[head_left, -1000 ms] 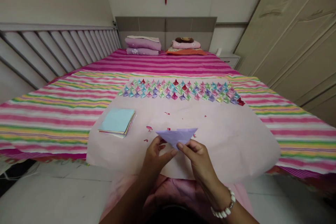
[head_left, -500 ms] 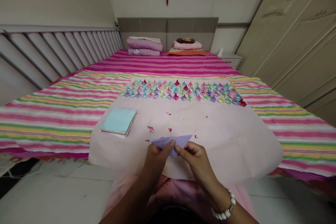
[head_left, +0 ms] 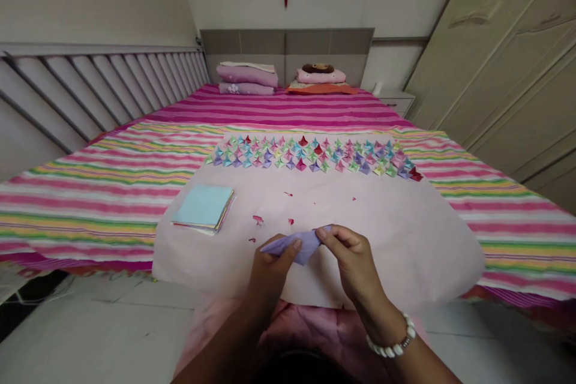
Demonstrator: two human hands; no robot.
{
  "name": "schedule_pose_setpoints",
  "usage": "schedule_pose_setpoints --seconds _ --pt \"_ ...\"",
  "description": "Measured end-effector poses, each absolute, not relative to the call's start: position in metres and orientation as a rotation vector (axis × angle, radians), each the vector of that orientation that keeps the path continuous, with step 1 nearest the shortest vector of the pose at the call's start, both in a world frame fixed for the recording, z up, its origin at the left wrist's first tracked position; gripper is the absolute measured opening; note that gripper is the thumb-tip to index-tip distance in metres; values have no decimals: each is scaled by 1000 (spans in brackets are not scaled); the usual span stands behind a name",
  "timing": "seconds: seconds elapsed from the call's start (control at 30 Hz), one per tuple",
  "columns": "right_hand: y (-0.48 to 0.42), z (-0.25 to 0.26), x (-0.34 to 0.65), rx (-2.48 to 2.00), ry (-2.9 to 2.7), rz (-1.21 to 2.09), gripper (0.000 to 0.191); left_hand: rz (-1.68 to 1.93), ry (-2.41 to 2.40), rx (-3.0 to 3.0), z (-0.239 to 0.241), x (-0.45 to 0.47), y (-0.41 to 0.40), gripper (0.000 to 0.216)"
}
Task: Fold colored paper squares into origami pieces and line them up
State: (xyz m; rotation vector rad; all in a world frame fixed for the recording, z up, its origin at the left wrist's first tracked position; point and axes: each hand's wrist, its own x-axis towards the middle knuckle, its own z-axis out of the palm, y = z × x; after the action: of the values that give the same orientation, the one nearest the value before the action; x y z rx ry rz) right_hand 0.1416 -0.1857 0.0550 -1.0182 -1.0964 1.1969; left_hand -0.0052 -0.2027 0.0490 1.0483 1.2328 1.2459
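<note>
Between my two hands is a piece of purple origami paper (head_left: 302,245), partly folded and held just above the near part of a large pale sheet (head_left: 396,240). My left hand (head_left: 271,261) pinches its left side, thumb on top. With thumb and fingers, my right hand (head_left: 351,249) grips the upper right corner; a white beaded bracelet circles that wrist. To the left lies a stack of square paper (head_left: 204,207) with a light blue sheet on top. Rows of small folded paper pieces (head_left: 300,164) in many colours stand along the sheet's far side.
The pale sheet lies on a bed with a striped cover (head_left: 90,198). Red marks (head_left: 258,219) dot the sheet. Folded bedding (head_left: 247,76) and another pile (head_left: 321,76) rest by the headboard (head_left: 288,48). A slatted rail (head_left: 112,87) runs along the left.
My right hand has moved from the paper's middle, out and up to its right corner. That corner is now bent in its grip. My left hand keeps its hold.
</note>
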Motion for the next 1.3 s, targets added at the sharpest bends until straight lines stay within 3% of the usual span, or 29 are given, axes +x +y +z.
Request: schedule_pose_setpoints --seconds 0.27,0.4,0.57,0.8,1.13,1.2,1.3 --pt "-187 55 145 -964 -988 1072 15 1259 1244 1071 56 -4 -203 21" --pt "-188 52 147 -868 -1000 1268 39 1318 1184 941 57 -9 -200 22" --pt "-198 42 134 -959 -1214 1576 19 1312 1169 818 60 -9 -200 25" --pt "-201 43 131 -981 -1217 1437 24 1154 1055 917 57 -9 -204 22" --pt "-210 29 123 -1043 -1275 1300 25 1371 1126 1030 66 -22 -191 17" --pt "-211 29 123 -1060 -1292 1229 25 1415 1053 925 60 -21 -190 23" --pt "-211 30 125 -1093 -1273 1153 25 1359 856 831 45 -14 -195 49"
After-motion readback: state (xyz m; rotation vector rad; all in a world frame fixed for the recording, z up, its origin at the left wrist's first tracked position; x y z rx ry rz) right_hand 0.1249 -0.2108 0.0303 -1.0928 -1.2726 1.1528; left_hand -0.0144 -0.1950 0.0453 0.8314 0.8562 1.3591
